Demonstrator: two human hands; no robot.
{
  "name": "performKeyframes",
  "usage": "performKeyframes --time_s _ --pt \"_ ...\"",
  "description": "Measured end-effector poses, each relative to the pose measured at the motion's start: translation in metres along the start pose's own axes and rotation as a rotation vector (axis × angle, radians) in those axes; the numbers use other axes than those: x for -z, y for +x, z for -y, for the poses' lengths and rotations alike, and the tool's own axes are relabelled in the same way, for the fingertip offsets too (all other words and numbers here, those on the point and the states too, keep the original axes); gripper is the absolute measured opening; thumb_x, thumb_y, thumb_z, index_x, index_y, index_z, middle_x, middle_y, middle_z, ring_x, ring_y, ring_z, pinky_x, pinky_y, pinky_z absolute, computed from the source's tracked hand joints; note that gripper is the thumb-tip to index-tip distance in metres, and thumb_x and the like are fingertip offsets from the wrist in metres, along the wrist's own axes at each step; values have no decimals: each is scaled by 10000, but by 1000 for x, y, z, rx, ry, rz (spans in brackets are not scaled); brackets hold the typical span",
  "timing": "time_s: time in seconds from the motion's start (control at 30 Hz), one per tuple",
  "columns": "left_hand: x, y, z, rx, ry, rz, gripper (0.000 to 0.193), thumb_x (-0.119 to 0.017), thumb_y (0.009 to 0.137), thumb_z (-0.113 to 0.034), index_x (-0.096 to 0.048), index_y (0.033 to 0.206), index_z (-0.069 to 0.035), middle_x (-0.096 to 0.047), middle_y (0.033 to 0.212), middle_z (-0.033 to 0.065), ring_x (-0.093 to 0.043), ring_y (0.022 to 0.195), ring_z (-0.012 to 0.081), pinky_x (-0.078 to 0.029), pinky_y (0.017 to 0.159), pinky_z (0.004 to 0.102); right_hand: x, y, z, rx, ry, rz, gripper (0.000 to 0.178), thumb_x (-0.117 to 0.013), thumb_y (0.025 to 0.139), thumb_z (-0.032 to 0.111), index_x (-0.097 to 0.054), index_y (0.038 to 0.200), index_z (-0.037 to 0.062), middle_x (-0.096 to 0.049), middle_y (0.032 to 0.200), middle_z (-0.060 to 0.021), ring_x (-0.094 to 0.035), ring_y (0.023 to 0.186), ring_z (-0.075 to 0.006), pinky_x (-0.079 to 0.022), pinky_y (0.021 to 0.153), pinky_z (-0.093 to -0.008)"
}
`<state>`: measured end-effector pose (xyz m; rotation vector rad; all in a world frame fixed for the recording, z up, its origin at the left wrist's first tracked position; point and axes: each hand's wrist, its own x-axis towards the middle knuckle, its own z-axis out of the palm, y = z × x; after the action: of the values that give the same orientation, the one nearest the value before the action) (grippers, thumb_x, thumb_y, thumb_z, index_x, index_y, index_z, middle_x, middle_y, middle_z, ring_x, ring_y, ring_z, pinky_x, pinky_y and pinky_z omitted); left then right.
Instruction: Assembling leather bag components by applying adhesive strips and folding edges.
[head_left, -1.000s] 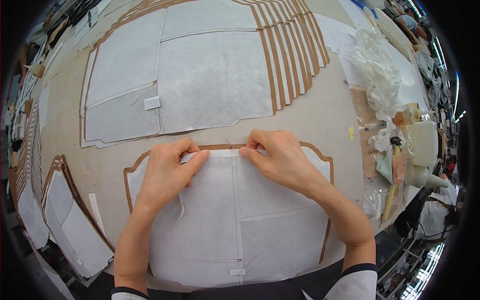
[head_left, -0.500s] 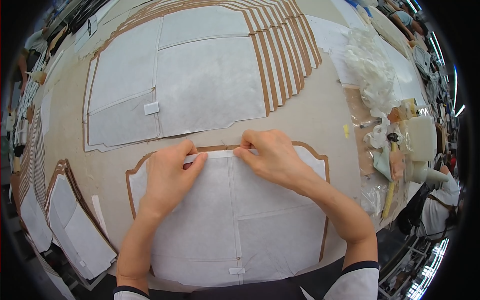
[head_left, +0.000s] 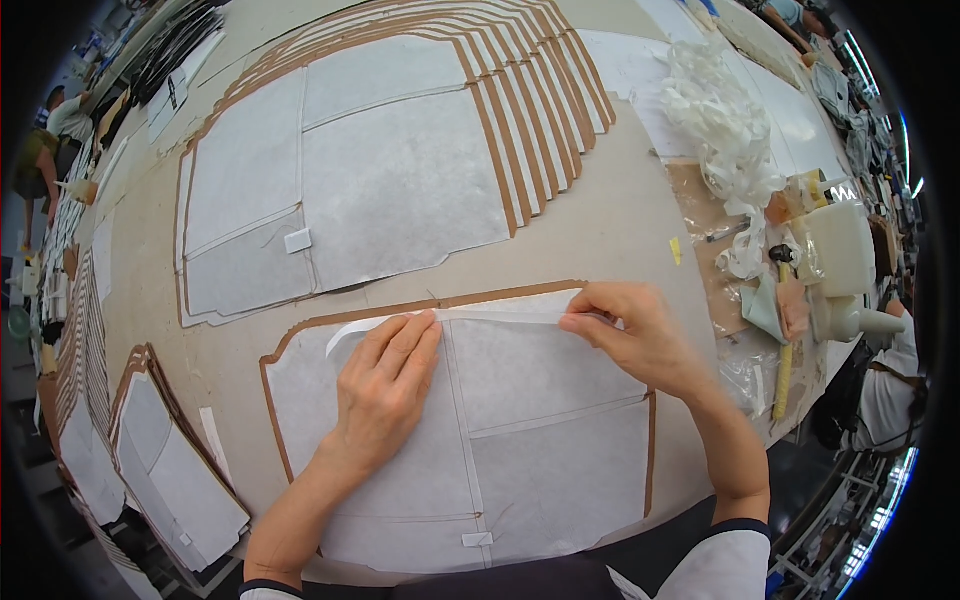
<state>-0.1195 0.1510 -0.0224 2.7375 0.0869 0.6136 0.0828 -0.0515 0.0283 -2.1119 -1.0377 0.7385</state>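
Observation:
A grey-white panel (head_left: 560,470) with a brown folded edge and stitched seams lies in front of me. Along its far edge runs a narrow white tape strip (head_left: 510,317), just inside the brown border. My left hand (head_left: 385,385) rests flat with its fingers stretched out, the fingertips on the strip near the panel's centre seam. The strip's loose left end curls out past these fingers. At the right, my right hand (head_left: 640,335) pinches the strip between thumb and forefinger, holding it taut. A small white tag (head_left: 477,539) sits on the panel's near part.
Beyond lies a fanned stack of similar brown-edged panels (head_left: 400,150). More panels (head_left: 180,460) stand at the left edge. On the right are a heap of white tape (head_left: 720,120), a pale plastic container (head_left: 840,260) and a yellow-handled tool (head_left: 784,385).
My right hand has moved right along the strip, stretching it out. The left hand has gone from pinching the strip to lying flat on it, nearer the centre seam.

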Motion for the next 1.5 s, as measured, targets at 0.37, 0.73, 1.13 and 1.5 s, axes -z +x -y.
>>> performKeyframes --time_s 0.37,0.73,1.13,1.5 --pt "2 2 -4 -12 61 77 424 -712 752 67 -674 1171 12 -664 1207 116 -627 1092 295 -550 881 377 0 -2 -28 -151 33 -125 200 -673 924 185 -663 890 -12 -646 700 -121 -598 619 -232 -472 622 -354" --pt "-1 11 -16 -28 187 198 562 -613 709 117 -646 1261 19 -588 1238 152 -585 1121 329 -522 889 412 -5 5 -30 -135 -67 -131 181 -623 909 153 -623 818 -3 -634 655 -159 -630 638 -346 -488 651 -444" --pt "-48 43 -55 -166 117 132 492 -618 764 9 -601 1246 107 -573 1233 184 -569 1121 327 -486 905 427 -14 8 -32 -75 -134 -203 216 -598 905 150 -583 758 -8 -616 620 -183 -627 616 -383 -487 628 -478" --pt "-75 61 -84 -218 107 128 467 -638 768 -28 -628 1211 121 -592 1215 212 -585 1125 306 -491 938 429 -5 -27 -38 -138 -33 -311 178 -637 916 143 -603 815 1 -652 758 -161 -642 688 -340 -488 623 -436"
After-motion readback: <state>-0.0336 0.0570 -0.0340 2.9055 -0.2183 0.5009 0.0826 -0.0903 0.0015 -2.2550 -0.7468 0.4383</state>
